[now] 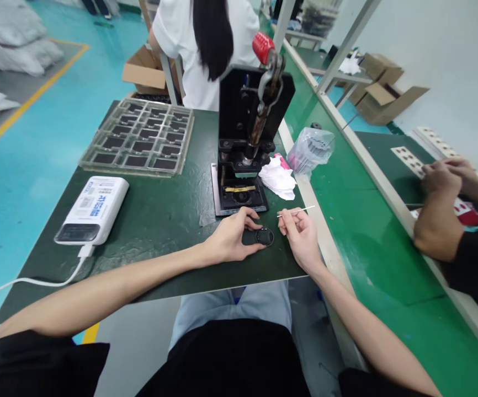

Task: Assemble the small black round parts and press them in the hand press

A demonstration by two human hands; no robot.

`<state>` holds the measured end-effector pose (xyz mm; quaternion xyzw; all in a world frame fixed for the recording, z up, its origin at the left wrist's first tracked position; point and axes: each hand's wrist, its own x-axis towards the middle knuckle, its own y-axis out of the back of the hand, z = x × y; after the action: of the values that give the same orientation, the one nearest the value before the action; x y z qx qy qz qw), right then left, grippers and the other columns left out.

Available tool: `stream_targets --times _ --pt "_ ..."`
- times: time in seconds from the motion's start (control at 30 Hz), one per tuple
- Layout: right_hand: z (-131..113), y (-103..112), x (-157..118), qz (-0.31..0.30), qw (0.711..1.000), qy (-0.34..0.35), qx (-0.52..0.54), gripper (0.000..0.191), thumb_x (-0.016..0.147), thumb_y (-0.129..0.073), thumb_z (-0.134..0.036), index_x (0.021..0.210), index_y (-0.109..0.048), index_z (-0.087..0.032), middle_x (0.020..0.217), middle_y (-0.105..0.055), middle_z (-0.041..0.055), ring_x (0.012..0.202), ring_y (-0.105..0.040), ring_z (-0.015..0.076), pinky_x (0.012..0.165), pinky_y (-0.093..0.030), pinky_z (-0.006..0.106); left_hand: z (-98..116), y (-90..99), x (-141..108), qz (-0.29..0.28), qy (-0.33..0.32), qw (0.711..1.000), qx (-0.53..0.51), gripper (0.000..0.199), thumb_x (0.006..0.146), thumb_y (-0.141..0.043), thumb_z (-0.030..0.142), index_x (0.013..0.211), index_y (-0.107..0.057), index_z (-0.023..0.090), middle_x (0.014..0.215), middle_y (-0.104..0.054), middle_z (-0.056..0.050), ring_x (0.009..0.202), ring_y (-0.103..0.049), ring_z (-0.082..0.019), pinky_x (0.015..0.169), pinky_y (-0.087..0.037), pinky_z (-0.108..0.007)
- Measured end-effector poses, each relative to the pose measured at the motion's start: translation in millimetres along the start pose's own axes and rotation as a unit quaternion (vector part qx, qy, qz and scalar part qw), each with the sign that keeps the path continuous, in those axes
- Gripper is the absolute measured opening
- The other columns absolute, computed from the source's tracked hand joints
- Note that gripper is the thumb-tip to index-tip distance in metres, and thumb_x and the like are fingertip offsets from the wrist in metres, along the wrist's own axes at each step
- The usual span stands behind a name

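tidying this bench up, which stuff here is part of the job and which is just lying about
In use:
left hand on a black ringed piece
right hand pinching a thin white stick
black bench press

Seemingly lying about:
power bank with white cable
crumpled white tissue
clear plastic bag
clear tray of black pieces

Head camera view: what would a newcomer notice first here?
The black bench press with its red-topped handle dominates mid-table, beside a clear tray of dark rectangular pieces on its left. In front of it, the left hand holds a round black piece, while the right hand pinches a thin white stick.
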<state>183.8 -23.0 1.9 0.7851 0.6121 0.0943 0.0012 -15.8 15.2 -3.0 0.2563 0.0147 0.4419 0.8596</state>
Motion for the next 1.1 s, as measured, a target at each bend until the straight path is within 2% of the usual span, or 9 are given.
stream_targets --times 0.1,0.2,0.3,0.57,0.7,0.8,0.87,1.0,1.1 --pt "6 1 2 0.034 0.999 0.010 0.039 0.036 0.095 -0.065 -0.051 0.099 -0.066 -0.016 0.075 -0.063 0.0001 0.059 -0.052 0.0101 0.057 -0.044 0.023 3 8.5 -2 0.030 -0.052 0.998 0.013 0.055 0.078 -0.084 0.025 0.117 -0.047 0.022 0.106 -0.074 -0.005 0.099 -0.074 -0.021 0.087 -0.060 -0.035" --pt "8 -1 1 0.052 0.997 0.030 0.043 0.033 0.099 -0.060 -0.048 0.102 -0.067 -0.016 0.081 -0.065 0.0019 0.063 -0.053 0.0112 0.059 -0.046 0.024 4 27.0 2 0.134 -0.101 0.982 0.088 0.041 0.086 -0.078 0.030 0.117 -0.054 0.021 0.111 -0.071 -0.007 0.100 -0.072 -0.020 0.087 -0.060 -0.034" --pt "4 -3 -2 0.039 0.998 0.037 0.031 0.033 0.102 -0.053 -0.047 0.099 -0.068 -0.017 0.084 -0.066 0.0037 0.067 -0.055 0.0130 0.062 -0.047 0.026 -2 47.8 13 0.226 -0.075 0.961 0.142 0.037 0.085 -0.079 0.033 0.111 -0.057 0.020 0.107 -0.072 -0.006 0.096 -0.071 -0.020 0.084 -0.058 -0.035" --pt "-2 -2 -13 0.008 0.995 0.079 -0.059 0.045 0.111 -0.032 -0.040 0.098 -0.070 -0.019 0.077 -0.058 0.0023 0.068 -0.054 0.0158 0.063 -0.045 0.029 -14 60.7 25 0.187 -0.003 0.977 0.107 0.040 0.081 -0.078 0.039 0.108 -0.055 0.021 0.108 -0.073 -0.006 0.090 -0.068 -0.020 0.077 -0.054 -0.034" --pt "-4 8 -11 0.056 0.980 0.124 -0.143 0.045 0.110 -0.030 -0.036 0.107 -0.073 -0.022 0.101 -0.059 0.0070 0.088 -0.061 0.0190 0.077 -0.051 0.034 -15 54.2 23 0.198 0.001 0.974 0.114 0.055 0.076 -0.083 0.040 0.116 -0.051 0.021 0.115 -0.066 -0.008 0.097 -0.065 -0.022 0.081 -0.055 -0.035" --pt "-25 18 3 0.114 0.944 0.221 -0.219 0.039 0.109 -0.037 -0.033 0.115 -0.073 -0.023 0.123 -0.057 0.0110 0.118 -0.059 0.0258 0.100 -0.050 0.046 -22 50.8 22 0.212 -0.009 0.970 0.116 0.062 0.069 -0.087 0.040 0.116 -0.050 0.020 0.111 -0.062 -0.007 0.097 -0.062 -0.023 0.080 -0.055 -0.036" --pt "-50 22 17 0.115 0.909 0.312 -0.251 0.036 0.108 -0.038 -0.030 0.124 -0.070 -0.024 0.126 -0.062 0.0118 0.124 -0.058 0.0293 0.106 -0.046 0.053 -27 49.6 23 0.231 -0.013 0.965 0.127 0.064 0.065 -0.090 0.039 0.112 -0.050 0.020 0.108 -0.058 -0.007 0.099 -0.059 -0.025 0.077 -0.054 -0.036" --pt "-109 11 58 0.082 0.858 0.449 -0.236 0.038 0.109 -0.037 -0.027 0.141 -0.058 -0.024 0.094 -0.068 0.0079 0.085 -0.069 0.0237 0.080 -0.056 0.043 -34 48.5 26 0.243 0.029 0.960 0.135 0.066 0.059 -0.093 0.041 0.103 -0.048 0.021 0.103 -0.053 -0.006 0.097 -0.056 -0.025 0.075 -0.052 -0.037" --pt "-147 -10 104 0.088 0.846 0.473 -0.229 0.034 0.111 -0.039 -0.033 0.129 -0.065 -0.021 0.071 -0.055 0.0003 0.058 -0.055 0.0130 0.060 -0.047 0.031 -37 47.6 28 0.240 0.062 0.961 0.121 0.071 0.055 -0.095 0.043 0.099 -0.044 0.022 0.099 -0.050 -0.003 0.091 -0.054 -0.023 0.074 -0.050 -0.037"
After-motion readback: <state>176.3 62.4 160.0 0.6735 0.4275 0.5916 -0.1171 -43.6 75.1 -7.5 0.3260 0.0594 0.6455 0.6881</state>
